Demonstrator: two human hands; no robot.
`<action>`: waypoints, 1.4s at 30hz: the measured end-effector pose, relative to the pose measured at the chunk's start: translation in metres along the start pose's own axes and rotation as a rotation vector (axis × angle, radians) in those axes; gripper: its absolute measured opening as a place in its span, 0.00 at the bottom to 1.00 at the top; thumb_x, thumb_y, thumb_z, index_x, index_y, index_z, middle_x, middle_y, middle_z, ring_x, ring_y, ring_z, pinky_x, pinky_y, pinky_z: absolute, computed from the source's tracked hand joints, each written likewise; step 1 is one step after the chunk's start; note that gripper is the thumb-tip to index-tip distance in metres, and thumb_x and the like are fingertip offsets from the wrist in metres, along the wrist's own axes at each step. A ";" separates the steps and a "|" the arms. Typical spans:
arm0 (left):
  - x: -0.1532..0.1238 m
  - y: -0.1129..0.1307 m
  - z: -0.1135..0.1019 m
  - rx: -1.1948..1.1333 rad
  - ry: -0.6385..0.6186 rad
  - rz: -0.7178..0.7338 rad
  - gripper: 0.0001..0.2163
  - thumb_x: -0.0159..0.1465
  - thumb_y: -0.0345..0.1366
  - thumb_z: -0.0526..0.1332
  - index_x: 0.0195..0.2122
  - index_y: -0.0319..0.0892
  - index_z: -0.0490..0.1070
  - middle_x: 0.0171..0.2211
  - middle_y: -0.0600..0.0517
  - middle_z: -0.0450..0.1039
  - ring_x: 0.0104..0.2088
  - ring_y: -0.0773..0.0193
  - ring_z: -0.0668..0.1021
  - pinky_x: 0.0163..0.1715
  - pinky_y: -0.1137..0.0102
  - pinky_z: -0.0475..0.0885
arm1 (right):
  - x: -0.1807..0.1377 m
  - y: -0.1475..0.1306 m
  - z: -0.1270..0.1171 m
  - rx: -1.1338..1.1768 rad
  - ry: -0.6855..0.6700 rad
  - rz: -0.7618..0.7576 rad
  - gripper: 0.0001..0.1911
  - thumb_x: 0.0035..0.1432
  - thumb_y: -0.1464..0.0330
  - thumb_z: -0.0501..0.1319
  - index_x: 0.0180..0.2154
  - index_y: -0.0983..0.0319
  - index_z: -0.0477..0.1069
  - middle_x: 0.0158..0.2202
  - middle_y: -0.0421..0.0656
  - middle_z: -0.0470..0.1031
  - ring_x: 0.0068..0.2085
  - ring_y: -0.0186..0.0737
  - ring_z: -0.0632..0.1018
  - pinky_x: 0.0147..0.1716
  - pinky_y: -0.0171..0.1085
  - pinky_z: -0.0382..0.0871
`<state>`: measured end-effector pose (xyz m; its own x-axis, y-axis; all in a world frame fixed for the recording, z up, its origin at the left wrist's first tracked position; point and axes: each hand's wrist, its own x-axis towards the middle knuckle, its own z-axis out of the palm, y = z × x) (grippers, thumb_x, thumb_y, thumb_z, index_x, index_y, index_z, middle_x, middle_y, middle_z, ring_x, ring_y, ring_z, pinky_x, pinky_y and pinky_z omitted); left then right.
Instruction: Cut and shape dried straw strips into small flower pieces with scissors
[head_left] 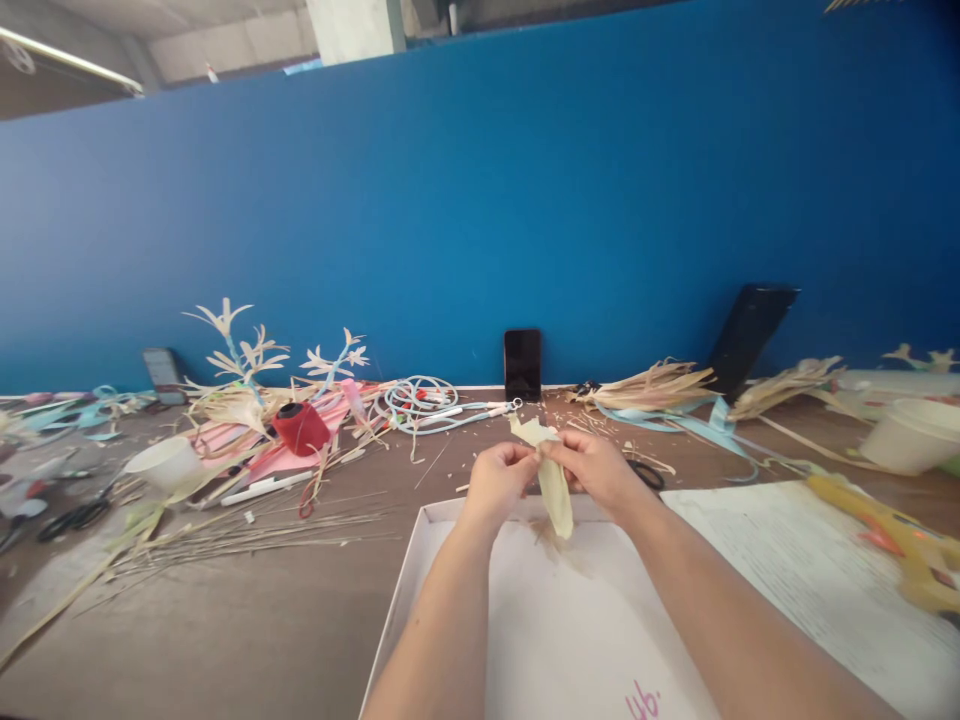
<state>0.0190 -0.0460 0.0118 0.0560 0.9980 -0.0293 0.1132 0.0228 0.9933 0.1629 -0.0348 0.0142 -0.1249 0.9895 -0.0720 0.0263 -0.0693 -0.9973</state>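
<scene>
A pale yellow-green strip that looks like dried corn husk [555,495] is pinched between my two hands, its wider end hanging down and a crumpled end sticking up. My left hand [501,475] grips it from the left, thumb and fingertips pressed together. From the other side my right hand [592,468] holds it the same way, and the fingertips of both hands nearly meet. Below them lies a shallow white box lid [555,620] with pink writing near its lower right. Whether anything else is inside the pinch is hidden.
A dark phone [523,365] leans on the blue partition [480,220]. To the left are husk flowers [251,355], a red spool [301,428], a white cup [163,465] and thin sticks [255,535]. At right lie husk bundles [652,388], a paper sheet [787,550] and a yellow glue gun [900,540].
</scene>
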 end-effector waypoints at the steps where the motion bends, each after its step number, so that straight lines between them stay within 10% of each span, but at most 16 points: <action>1: 0.000 0.000 0.000 0.005 0.005 -0.007 0.10 0.53 0.41 0.61 0.27 0.38 0.71 0.22 0.53 0.68 0.20 0.73 0.67 0.17 0.78 0.63 | -0.001 0.000 0.000 -0.002 -0.008 -0.004 0.14 0.46 0.58 0.64 0.27 0.62 0.68 0.17 0.34 0.63 0.20 0.29 0.65 0.19 0.30 0.60; 42: 0.003 -0.014 -0.004 0.421 0.084 0.143 0.09 0.56 0.38 0.56 0.29 0.43 0.73 0.27 0.50 0.76 0.30 0.63 0.76 0.29 0.73 0.66 | 0.000 0.004 -0.002 -0.370 0.010 -0.157 0.13 0.46 0.59 0.62 0.28 0.63 0.73 0.23 0.40 0.73 0.26 0.37 0.72 0.25 0.33 0.65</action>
<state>0.0133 -0.0430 -0.0022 0.0216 0.9911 0.1316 0.5044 -0.1245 0.8545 0.1653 -0.0343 0.0106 -0.1462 0.9858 0.0831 0.3636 0.1316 -0.9222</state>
